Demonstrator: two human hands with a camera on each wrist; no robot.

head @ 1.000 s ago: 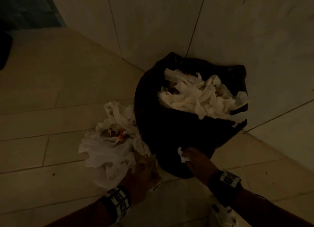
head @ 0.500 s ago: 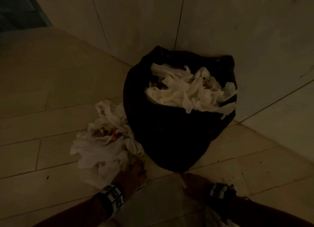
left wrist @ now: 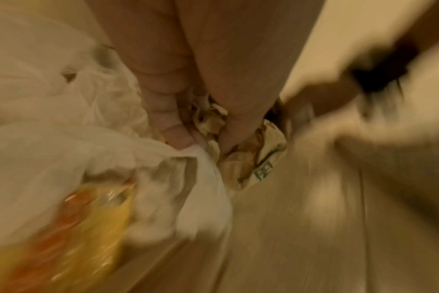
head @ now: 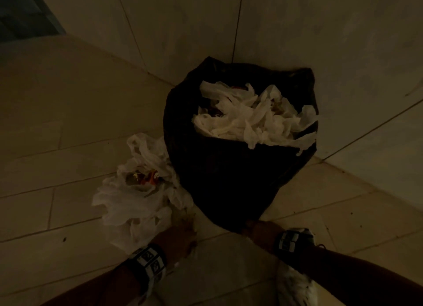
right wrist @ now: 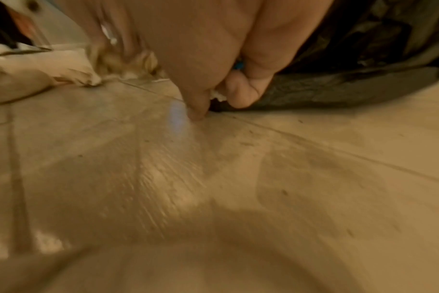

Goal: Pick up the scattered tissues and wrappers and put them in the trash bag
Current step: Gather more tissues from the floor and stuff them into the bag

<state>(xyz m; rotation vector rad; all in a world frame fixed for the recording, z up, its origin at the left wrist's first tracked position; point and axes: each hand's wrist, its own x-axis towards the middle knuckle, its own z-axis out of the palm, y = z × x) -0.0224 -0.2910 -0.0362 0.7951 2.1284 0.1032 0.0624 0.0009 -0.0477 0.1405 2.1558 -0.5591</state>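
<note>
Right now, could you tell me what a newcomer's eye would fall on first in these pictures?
First the black trash bag in the wall corner, its mouth heaped with white tissues. Next, the pale plastic pile on the floor at its left. The left hand grips a crumpled wrapper there; the right hand reaches the bag's base.

crinkled black plastic trash bag [head: 229, 180] – matt floor tiles [head: 57, 113]
</note>
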